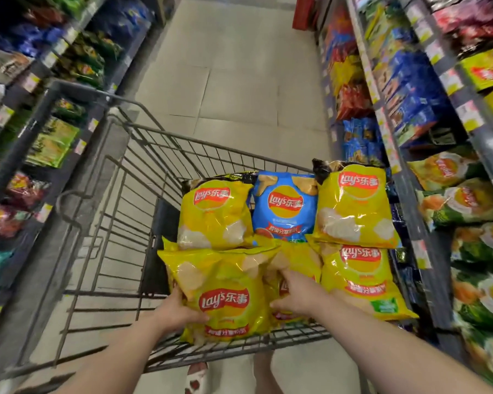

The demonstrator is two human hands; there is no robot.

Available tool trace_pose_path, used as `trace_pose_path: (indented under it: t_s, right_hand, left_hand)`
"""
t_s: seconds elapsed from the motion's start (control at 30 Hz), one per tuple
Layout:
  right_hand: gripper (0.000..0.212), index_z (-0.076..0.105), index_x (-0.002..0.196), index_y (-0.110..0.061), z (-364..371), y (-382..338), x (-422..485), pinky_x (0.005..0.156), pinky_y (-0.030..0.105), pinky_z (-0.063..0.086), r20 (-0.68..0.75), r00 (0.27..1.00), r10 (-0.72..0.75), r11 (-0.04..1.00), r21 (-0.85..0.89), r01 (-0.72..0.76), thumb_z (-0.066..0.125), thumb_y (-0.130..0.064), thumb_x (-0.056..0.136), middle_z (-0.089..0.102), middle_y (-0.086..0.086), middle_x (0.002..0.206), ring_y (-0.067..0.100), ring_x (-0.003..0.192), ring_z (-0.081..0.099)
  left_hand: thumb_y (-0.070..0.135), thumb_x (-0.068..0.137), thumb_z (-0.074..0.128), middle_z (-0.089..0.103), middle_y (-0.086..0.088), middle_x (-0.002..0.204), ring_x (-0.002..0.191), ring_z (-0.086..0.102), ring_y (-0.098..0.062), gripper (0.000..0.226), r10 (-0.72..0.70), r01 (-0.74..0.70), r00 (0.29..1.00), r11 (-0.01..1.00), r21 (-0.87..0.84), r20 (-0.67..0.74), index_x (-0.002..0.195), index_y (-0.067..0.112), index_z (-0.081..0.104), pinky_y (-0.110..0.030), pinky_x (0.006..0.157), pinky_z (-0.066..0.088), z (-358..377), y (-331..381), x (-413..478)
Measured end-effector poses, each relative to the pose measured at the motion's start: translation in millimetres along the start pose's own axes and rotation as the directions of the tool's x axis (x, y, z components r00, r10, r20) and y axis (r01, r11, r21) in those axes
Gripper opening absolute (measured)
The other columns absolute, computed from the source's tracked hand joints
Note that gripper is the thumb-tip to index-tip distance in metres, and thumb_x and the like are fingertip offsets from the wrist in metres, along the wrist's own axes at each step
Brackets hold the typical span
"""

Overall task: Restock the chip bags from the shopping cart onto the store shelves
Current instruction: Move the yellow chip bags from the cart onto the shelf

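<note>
Lifting the near yellow bag (pixel 225 294) wants a light, even hold on both side edges: its glossy, air-puffed film looks slippery and the chips probably crush easily. The left hand (pixel 180 311) pinches its left edge; the right hand (pixel 299 294) lies at its right edge, grip unclear. The bag rests between them atop other bags in the wire cart (pixel 211 143); stocked shelves (pixel 478 132) stand right of the right hand.

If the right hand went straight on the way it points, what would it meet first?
The right hand seems to touch the half-hidden yellow bag mid-cart; past that, likely the blue bag, though depth is unclear.
</note>
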State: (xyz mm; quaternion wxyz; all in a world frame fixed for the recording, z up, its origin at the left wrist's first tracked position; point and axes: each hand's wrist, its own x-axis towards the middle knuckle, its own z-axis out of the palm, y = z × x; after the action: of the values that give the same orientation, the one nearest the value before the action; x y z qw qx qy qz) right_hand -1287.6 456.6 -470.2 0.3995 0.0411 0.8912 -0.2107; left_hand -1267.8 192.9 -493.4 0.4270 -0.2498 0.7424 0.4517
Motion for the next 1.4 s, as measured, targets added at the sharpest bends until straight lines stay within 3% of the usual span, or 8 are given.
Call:
trace_pose_path:
  t_s: [0.3,0.47,0.67,0.8,0.93,1.1,1.23,1.4]
  right_hand:
    - [0.063,0.044,0.137,-0.017,-28.1,13.5,3.9,0.103,0.031,0.039,-0.051,0.999,0.002,0.999,0.041,0.0,0.069,-0.032,0.082,0.05,0.004,0.14,0.024,0.128,0.047]
    - [0.044,0.059,0.122,-0.017,-47.8,16.8,0.6,0.097,0.03,0.046,-0.126,0.992,-0.006,0.994,0.107,0.02,0.067,-0.027,0.08,0.062,0.003,0.123,0.023,0.118,0.055]
    - [0.055,0.047,0.129,-0.015,-84.2,42.0,-5.2,0.088,0.028,0.043,-0.267,0.962,0.057,0.992,0.123,-0.025,0.069,-0.028,0.081,0.058,0.006,0.129,0.026,0.119,0.054]
    - [0.066,0.04,0.14,-0.013,-109.8,66.6,-3.5,0.098,0.036,0.045,-0.35,0.928,0.128,0.988,0.125,-0.089,0.067,-0.031,0.082,0.05,0.01,0.139,0.029,0.126,0.049]
    - [0.07,0.034,0.144,-0.012,-137.6,98.9,4.3,0.105,0.042,0.04,-0.443,0.871,0.214,0.975,0.153,-0.161,0.063,-0.031,0.083,0.041,0.012,0.145,0.03,0.132,0.042]
    - [0.077,0.032,0.143,-0.011,-163.1,134.2,25.5,0.105,0.048,0.039,-0.446,0.841,0.307,0.945,0.25,-0.213,0.069,-0.038,0.081,0.036,0.015,0.145,0.036,0.129,0.043]
    - [0.086,0.025,0.146,-0.009,-175.5,154.0,47.8,0.107,0.049,0.036,-0.447,0.819,0.36,0.906,0.377,-0.192,0.069,-0.042,0.08,0.035,0.018,0.146,0.038,0.133,0.038]
    - [0.092,0.024,0.148,-0.014,-180.6,167.3,68.6,0.108,0.051,0.036,-0.309,0.859,0.407,0.753,0.647,-0.124,0.07,-0.051,0.076,0.04,0.014,0.146,0.035,0.133,0.041]
  left_hand:
    - [0.051,0.002,0.089,0.062,0.0,0.109,0.104,0.058,-0.022,0.121,0.147,-0.143,0.989,0.97,-0.198,0.009,0.114,0.023,0.052,-0.035,0.09,0.048,9.1,15.4,-9.5]
    - [0.026,0.058,0.088,0.057,0.009,0.103,0.102,0.054,-0.018,0.075,0.221,-0.223,0.975,0.965,-0.137,-0.029,0.12,0.028,0.044,-0.033,0.09,0.046,10.0,45.2,-24.6]
    - [0.064,0.011,0.086,0.065,0.002,0.111,0.101,0.063,-0.021,0.104,0.277,-0.254,0.957,0.944,-0.209,0.089,0.107,0.035,0.054,-0.037,0.083,0.053,12.2,88.3,-32.7]
    - [0.06,0.009,0.088,0.065,-0.004,0.113,0.104,0.063,-0.028,0.11,0.296,-0.248,0.946,0.923,-0.294,0.131,0.11,0.033,0.055,-0.046,0.09,0.052,21.2,111.8,-33.1]
    - [0.056,-0.007,0.086,0.065,-0.002,0.099,0.09,0.061,-0.023,0.109,0.343,-0.273,0.931,0.883,-0.381,0.128,0.095,0.033,0.053,-0.034,0.067,0.048,31.6,133.2,-31.4]
    - [0.054,-0.004,0.088,0.069,-0.008,0.1,0.091,0.065,-0.029,0.112,0.285,-0.242,0.958,0.853,-0.463,0.024,0.101,0.03,0.055,-0.038,0.069,0.052,40.6,154.1,-14.3]
    - [0.044,0.041,0.084,0.067,-0.008,0.103,0.096,0.062,-0.032,0.093,0.241,-0.213,0.97,0.84,-0.499,-0.009,0.126,0.024,0.05,-0.044,0.083,0.049,45.6,163.7,-3.6]
    - [0.049,0.018,0.092,0.072,-0.011,0.103,0.094,0.067,-0.034,0.115,0.203,-0.188,0.979,0.863,-0.469,-0.019,0.122,0.022,0.054,-0.042,0.074,0.053,49.1,171.8,4.7]
